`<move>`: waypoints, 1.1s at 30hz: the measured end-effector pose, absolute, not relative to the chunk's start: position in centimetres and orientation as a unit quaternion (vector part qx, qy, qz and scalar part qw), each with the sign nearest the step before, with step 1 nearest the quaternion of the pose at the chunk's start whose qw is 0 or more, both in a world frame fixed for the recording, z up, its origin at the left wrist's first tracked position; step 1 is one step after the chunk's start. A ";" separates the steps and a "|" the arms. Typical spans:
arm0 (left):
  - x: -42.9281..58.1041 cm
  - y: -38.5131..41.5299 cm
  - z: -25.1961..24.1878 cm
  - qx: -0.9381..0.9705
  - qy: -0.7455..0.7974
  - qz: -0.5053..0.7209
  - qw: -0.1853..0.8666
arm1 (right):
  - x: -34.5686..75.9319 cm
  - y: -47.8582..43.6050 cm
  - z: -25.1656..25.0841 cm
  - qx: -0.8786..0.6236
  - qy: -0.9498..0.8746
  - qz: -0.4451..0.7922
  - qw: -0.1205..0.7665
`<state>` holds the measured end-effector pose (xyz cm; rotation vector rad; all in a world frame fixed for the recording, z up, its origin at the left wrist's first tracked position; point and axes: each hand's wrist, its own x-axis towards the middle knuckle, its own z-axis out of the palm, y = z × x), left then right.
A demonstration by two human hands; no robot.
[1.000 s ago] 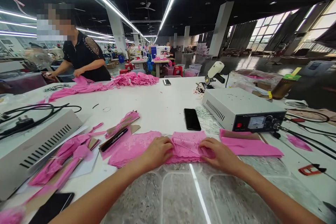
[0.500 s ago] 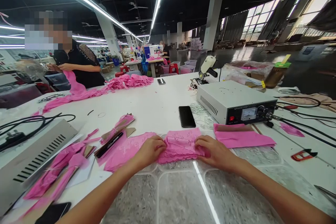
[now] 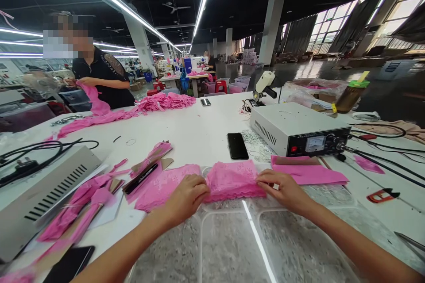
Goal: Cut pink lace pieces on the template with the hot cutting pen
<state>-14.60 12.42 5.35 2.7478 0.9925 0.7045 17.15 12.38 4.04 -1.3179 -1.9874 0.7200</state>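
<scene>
Touched on both sides, whether truly clamped or only pressed cannot be told: the pink lace piece (image 3: 234,179) is met at its 9 o'clock edge by the left hand (image 3: 187,194), fingers curled, and at its 3 o'clock edge by the fingertips of the right hand (image 3: 282,188). By a clock centred on that piece, plenty is seen on the white table (image 3: 186,128). Between 10 and 11, far side, a pink heap (image 3: 166,102) is spread, one strip lifted by a co-worker's hand (image 3: 88,82). At 2, a grey control box (image 3: 302,112) is placed; out at 9, a vented box (image 3: 63,185) is seen. Also at 9, nearer in, a second lace piece (image 3: 162,185) is partly covered by the left hand. At 3, folded pink fabric (image 3: 308,177) is laid. At 12, a black phone (image 3: 237,146); far out near 3, orange snips (image 3: 381,196) are spotted.
</scene>
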 end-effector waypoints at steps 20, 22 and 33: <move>-11.4 7.1 1.0 0.937 0.293 0.174 0.076 | 19.0 12.4 3.0 -0.495 -0.750 0.312 0.308; -10.6 7.3 0.8 0.942 0.284 0.166 0.068 | 19.7 11.7 3.1 -0.488 -0.765 0.318 0.273; -15.7 2.6 5.2 0.953 0.278 0.083 0.088 | 17.7 5.3 3.6 -0.523 -0.667 0.486 0.214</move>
